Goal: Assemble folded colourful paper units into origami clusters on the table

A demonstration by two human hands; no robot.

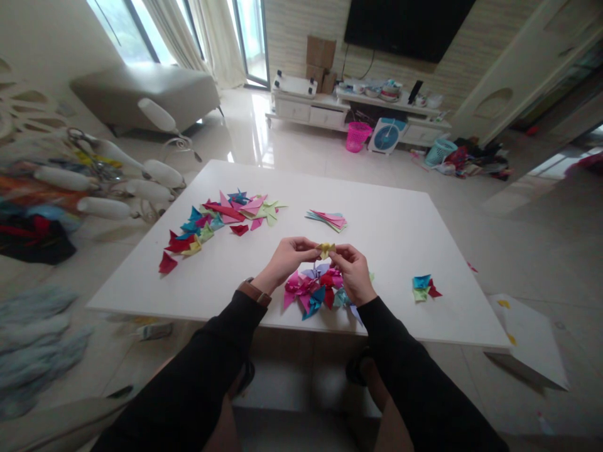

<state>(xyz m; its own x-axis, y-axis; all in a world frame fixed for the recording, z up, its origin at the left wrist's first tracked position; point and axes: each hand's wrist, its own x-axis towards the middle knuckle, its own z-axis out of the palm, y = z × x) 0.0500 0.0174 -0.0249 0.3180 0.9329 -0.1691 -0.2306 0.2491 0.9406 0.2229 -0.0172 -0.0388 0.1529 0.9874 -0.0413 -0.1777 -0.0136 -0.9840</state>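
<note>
Between the fingertips of both hands is a small yellow folded paper piece (325, 250), raised over the near part of the white table (377, 220). My left hand (293, 256), with a brown watch strap at the wrist, pinches its left side. On the other side, my right hand (352, 269) pinches it too. Just below the hands lies a pile of folded paper pieces (306, 289) in pink, red, blue and lilac, partly hidden by my right hand. Beyond the hands rests a fanned stack of flat folded papers (328, 220) in pink and green.
A larger heap of coloured origami (230, 210) spreads over the table's left side. Several small folded pieces (425, 287) lie at the right. A white lamp (136, 182) stands off the left edge; a pink basket (358, 136) and a fan (387, 135) are across the floor.
</note>
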